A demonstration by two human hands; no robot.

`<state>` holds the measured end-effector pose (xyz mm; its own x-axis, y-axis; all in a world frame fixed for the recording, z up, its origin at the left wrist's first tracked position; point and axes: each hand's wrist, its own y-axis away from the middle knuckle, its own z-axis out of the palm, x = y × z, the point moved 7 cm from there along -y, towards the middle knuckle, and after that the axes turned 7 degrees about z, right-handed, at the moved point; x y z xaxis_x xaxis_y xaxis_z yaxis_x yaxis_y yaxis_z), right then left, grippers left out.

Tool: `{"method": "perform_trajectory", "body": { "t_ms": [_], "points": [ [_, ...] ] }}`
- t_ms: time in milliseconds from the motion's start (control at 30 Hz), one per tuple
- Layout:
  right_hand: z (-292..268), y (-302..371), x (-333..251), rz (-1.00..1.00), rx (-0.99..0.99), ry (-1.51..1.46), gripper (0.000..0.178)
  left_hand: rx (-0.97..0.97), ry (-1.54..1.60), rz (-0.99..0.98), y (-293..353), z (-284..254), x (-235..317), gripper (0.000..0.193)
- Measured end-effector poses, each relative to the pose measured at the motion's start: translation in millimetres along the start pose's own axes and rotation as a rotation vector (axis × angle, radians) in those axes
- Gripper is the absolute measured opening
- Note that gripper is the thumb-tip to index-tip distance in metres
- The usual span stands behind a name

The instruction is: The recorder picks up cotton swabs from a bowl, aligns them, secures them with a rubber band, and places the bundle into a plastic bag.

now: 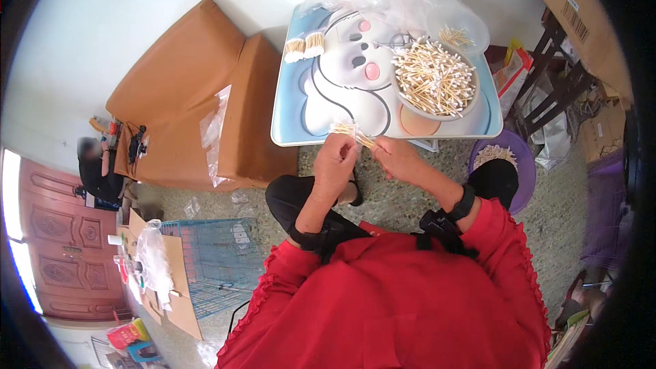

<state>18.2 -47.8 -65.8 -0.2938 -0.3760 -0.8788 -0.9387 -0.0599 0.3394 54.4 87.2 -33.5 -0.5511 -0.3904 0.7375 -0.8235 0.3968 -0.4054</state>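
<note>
A brown sofa (184, 89) stands left of the patterned table (294, 113); two swab bundles (314, 44) lie on the table's left part; the left hand (335, 164) is clamped on a small bunch of cotton swabs (344, 128) at the near edge; the right hand (400, 162) pinches swab sticks (366, 141) just beside it; farther right, a bowl (444, 117) holds heaped loose swabs (435, 78); a purple basin (525, 178) sits below.

A brown sofa (178, 106) stands by a white wall (137, 24), near a blue wire cage (217, 253).
</note>
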Motion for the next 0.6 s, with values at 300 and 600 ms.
{"method": "perform_trajectory", "body": {
  "t_ms": [300,600],
  "points": [
    [14.5,8.6,-32.6,-0.257,0.206,0.702,0.026,-0.018,0.135,-0.187,15.2,-8.0,-17.3,0.006],
    [29.8,39.8,-69.8,-0.302,0.251,0.901,0.016,-0.010,0.448,-0.258,22.6,-30.9,-13.8,0.005]
  ]
}}
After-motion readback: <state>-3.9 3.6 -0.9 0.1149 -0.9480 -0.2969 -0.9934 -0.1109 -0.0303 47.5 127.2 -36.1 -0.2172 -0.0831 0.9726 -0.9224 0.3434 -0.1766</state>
